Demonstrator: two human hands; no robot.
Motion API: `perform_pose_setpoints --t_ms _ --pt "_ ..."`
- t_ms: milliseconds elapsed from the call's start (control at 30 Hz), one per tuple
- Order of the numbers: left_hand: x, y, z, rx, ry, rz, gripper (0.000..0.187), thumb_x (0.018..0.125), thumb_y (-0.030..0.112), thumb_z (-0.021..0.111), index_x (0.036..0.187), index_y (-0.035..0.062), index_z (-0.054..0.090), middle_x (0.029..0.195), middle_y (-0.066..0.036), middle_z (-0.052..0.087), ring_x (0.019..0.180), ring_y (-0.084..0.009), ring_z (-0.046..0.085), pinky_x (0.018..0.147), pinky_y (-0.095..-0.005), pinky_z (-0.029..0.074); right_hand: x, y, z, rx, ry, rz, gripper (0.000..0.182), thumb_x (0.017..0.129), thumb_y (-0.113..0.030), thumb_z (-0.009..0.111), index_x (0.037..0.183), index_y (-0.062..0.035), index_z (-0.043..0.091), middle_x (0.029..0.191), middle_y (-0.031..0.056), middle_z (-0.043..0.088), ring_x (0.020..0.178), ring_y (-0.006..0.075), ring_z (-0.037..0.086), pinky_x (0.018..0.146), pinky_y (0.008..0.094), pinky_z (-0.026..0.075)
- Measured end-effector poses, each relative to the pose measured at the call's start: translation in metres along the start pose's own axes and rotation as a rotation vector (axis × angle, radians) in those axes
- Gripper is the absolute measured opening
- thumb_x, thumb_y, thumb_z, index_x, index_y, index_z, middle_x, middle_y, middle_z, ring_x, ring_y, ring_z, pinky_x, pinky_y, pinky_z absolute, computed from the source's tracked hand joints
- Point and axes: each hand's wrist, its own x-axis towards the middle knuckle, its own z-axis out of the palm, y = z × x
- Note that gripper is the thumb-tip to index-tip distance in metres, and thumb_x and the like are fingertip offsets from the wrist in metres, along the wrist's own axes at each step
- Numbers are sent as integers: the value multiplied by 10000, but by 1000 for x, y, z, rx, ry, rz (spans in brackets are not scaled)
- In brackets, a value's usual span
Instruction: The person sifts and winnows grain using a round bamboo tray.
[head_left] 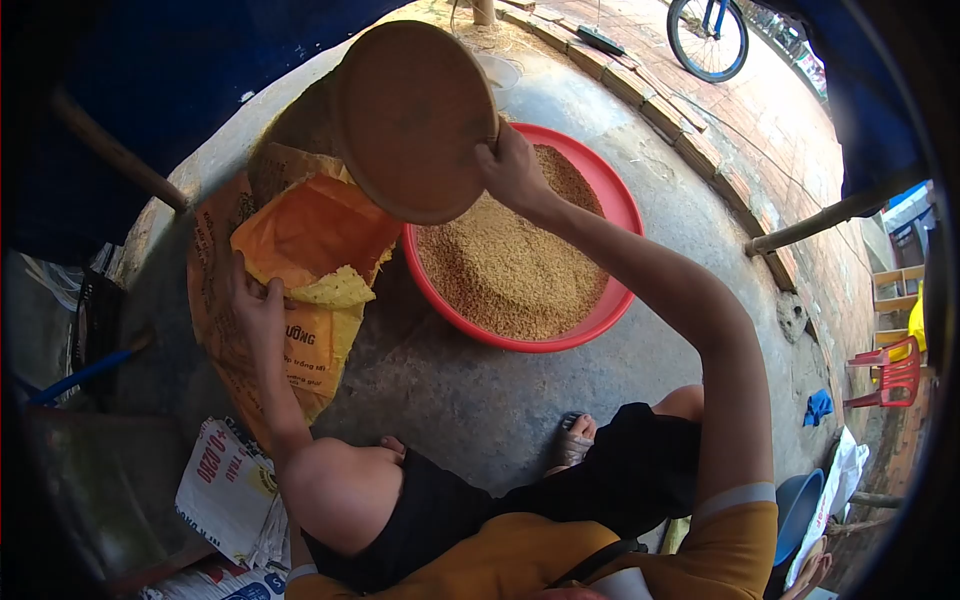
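Note:
My right hand (517,175) is closed on the near edge of a round brown tray (415,125) with a raised rim. The tray is lifted and tilted, overlapping the mouth of a yellow-orange woven sack (315,350) in this view. My left hand (258,305) pinches the sack's folded rim at its left side, holding the mouth open. The orange inside of the sack shows, but its bottom is hidden. Just right of the sack, a wide red basin (470,325) stands on the floor, heaped with golden-brown grain (520,265).
Printed white sacks (225,490) lie by my left knee. A pale bucket (497,72) stands behind the basin. A row of bricks (660,110) edges the concrete floor. Farther off are a bicycle wheel (708,38) and a red chair (888,375); a blue basin (795,515) sits at right.

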Motion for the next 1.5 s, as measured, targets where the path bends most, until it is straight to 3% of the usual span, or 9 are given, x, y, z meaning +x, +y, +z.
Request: perform_pose_setpoints --t_ms 267,333,433,600,900,1100,1167,1233,1500 --pt "-2 9 30 29 -51 19 556 745 -40 469 1270 -9 289 1213 -135 309 660 -147 530 534 -240 493 -9 104 -112 -684 183 108 283 772 -178 428 1047 -114 442 758 200 586 704 364 568 609 460 415" --pt "-7 19 42 375 19 252 529 736 -20 508 1241 37 362 1210 -131 312 651 -150 508 595 -276 459 -17 122 -122 -720 192 145 280 773 -174 423 1046 -121 448 757 190 589 701 360 569 600 453 416" --pt "-25 54 71 361 111 465 499 717 17 563 1194 63 424 1194 -121 335 643 -152 481 637 -302 423 -18 123 -131 -775 164 161 277 772 -154 414 1045 -132 461 765 169 594 695 352 570 586 440 419" --pt "-53 30 138 249 -455 532 579 754 238 611 1232 46 347 1259 -202 263 1180 -355 279 930 -442 309 -13 129 -129 -792 139 23 269 763 -119 417 1022 -139 487 796 144 597 680 332 571 568 426 418" --pt "-80 -35 182 519 -635 595 828 759 512 494 1313 10 139 1332 -261 129 1251 -396 89 1011 -498 34 2 149 -134 -750 -93 108 261 770 -131 425 1018 -138 506 802 137 599 723 330 567 607 428 422" --pt "-78 -35 182 527 -643 595 859 740 506 523 1317 11 124 1340 -244 135 1253 -389 92 1014 -492 34 -5 205 -156 -226 -301 96 268 790 -164 483 1044 -91 528 826 76 629 769 213 586 680 352 438" --pt "-78 -34 183 523 -638 591 866 734 504 532 1317 10 125 1339 -243 139 1253 -387 94 1016 -490 35 -22 213 -162 19 -257 111 205 795 -165 504 959 -55 562 710 13 595 625 125 543 537 292 423" --pt "-78 -33 183 519 -632 587 873 727 502 541 1316 10 126 1339 -241 142 1253 -386 96 1017 -487 37 -38 211 -181 183 -393 549 134 799 -167 517 831 -49 571 585 -20 482 469 60 427 386 222 318" --pt "-78 -30 183 551 -619 586 892 716 501 563 1316 9 122 1338 -220 156 1256 -351 117 1020 -481 38 -77 232 -176 462 -220 1006 187 807 -162 504 635 -108 455 497 -48 363 355 40 277 323 191 202"
